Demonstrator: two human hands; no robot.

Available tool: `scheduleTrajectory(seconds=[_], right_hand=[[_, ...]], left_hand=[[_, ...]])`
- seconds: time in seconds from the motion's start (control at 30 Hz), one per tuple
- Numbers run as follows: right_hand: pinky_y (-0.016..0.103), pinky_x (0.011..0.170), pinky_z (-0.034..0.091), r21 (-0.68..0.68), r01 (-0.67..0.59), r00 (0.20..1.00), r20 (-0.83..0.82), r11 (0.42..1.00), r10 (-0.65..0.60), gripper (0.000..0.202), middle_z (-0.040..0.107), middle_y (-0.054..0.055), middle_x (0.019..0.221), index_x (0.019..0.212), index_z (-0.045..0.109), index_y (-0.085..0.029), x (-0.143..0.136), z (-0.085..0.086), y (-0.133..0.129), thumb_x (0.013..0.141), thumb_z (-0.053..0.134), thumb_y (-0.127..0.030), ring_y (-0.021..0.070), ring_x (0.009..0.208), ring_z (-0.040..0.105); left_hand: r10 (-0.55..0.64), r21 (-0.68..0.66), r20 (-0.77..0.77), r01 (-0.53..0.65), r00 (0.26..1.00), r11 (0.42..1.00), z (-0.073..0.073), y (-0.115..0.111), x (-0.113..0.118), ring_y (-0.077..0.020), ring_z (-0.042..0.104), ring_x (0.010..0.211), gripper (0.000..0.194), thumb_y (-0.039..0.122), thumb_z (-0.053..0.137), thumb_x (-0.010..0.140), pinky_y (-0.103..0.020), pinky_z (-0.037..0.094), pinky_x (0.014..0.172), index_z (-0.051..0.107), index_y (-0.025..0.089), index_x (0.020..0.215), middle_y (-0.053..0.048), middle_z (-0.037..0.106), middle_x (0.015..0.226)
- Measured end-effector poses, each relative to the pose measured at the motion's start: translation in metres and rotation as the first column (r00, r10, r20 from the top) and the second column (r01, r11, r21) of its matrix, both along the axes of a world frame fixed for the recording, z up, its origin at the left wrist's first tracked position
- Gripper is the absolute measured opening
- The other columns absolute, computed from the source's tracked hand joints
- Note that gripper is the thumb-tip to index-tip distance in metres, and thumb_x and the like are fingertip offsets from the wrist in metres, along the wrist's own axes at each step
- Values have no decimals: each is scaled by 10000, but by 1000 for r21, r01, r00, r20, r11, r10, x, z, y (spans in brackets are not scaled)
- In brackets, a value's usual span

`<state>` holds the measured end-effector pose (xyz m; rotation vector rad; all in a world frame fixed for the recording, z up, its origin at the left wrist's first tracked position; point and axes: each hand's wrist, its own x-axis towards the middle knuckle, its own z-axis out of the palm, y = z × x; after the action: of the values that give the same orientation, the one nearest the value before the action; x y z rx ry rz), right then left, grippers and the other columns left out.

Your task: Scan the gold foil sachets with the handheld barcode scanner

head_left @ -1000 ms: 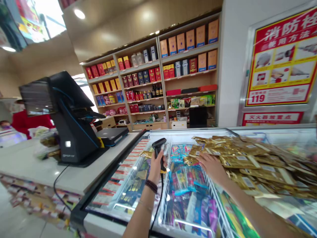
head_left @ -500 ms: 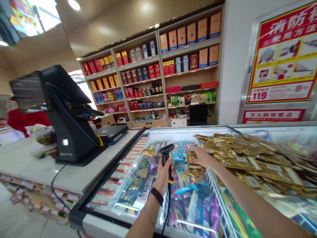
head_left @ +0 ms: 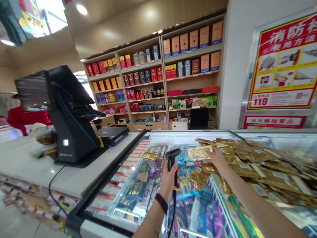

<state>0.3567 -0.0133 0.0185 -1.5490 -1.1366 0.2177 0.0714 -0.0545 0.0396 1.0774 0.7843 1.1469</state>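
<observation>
My left hand [head_left: 169,178] is wrapped round the grip of a black barcode scanner [head_left: 173,153], its head tilted up and its cable hanging down. To the right, my right hand [head_left: 216,158] pinches the end of a shiny gold packet [head_left: 198,153], held flat above the freezer's glass. Below it, another gold packet [head_left: 198,178] lies on the glass by the white wire divider. A heap of gold packets [head_left: 257,162] spreads to the right of my right hand. One single gold packet [head_left: 149,155] rests left of the scanner.
A chest freezer [head_left: 81,215] holds colourful ice-cream packs in wire baskets. On the left, a counter [head_left: 81,178] carries a black checkout terminal [head_left: 71,115]. Shelves of boxes [head_left: 142,77] stand behind, and a red and yellow sign [head_left: 282,66] hangs right.
My right hand has lifted a gold packet and turned it, moving slightly right. My left hand with the scanner sits a little further right and lower. The view has tilted slightly up.
</observation>
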Motion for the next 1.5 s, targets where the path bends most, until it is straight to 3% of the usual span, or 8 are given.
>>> scheduleTrajectory(seconds=[0.17, 0.33, 0.6, 0.93, 1.07, 1.3, 1.5], right_hand=[[493, 701, 730, 140, 24, 922, -387, 990, 32, 413, 727, 29, 969, 951, 537, -323, -17, -24, -34, 818, 622, -704, 276, 874, 776], [511, 850, 728, 235, 47, 838, -538, 971, 90, 514, 673, 4, 1092, 1057, 526, -330, -31, -30, -56, 764, 747, -690, 269, 1061, 719], [555, 955, 685, 281, -34, 811, -553, 959, 191, 506, 700, 26, 1160, 1088, 590, -314, -42, -20, -60, 777, 776, -668, 286, 1126, 706], [571, 993, 672, 272, -45, 829, -526, 961, 188, 448, 706, 27, 1084, 1007, 602, -307, -46, -19, -62, 793, 769, -663, 305, 1110, 708], [571, 972, 681, 271, -52, 828, -526, 961, 193, 467, 729, 50, 1175, 1070, 606, -320, -47, -19, -62, 798, 752, -669, 334, 1174, 709], [532, 985, 678, 270, -48, 823, -534, 962, 191, 412, 731, 34, 1246, 1014, 602, -323, -45, -19, -62, 808, 747, -648, 312, 1210, 699], [526, 924, 695, 263, -64, 792, -574, 963, 209, 417, 745, 35, 1055, 935, 609, -295, -57, -18, -51, 729, 798, -604, 312, 1053, 751]], left_hand=[[-56, 35, -55, 58, 997, 998, -4, -8, 7, -62, 447, 395, 658, 711, 880, 662, -222, 429, 449, 521, 241, 949, 106, 532, 603], [-127, 44, -76, 130, 989, 991, -5, -14, 7, -62, 436, 388, 640, 678, 895, 665, -224, 425, 450, 537, 240, 965, 109, 520, 590], [-240, 45, -134, 248, 961, 968, -1, -20, 5, -59, 439, 396, 671, 743, 856, 685, -228, 449, 454, 520, 240, 975, 111, 510, 614], [-277, 43, -133, 285, 952, 958, 0, -21, 4, -59, 430, 400, 690, 758, 849, 686, -225, 441, 450, 490, 250, 984, 113, 511, 620], [-271, 39, -131, 278, 954, 960, 2, -22, 2, -59, 423, 398, 693, 760, 856, 673, -226, 434, 445, 491, 251, 969, 113, 504, 616], [-268, 30, -130, 274, 955, 961, 3, -23, 2, -57, 425, 402, 677, 740, 863, 678, -226, 435, 454, 511, 244, 976, 112, 507, 609], [-143, 19, -88, 145, 986, 989, 10, -15, -9, -60, 428, 390, 717, 759, 877, 624, -233, 457, 454, 520, 239, 967, 109, 532, 591]])
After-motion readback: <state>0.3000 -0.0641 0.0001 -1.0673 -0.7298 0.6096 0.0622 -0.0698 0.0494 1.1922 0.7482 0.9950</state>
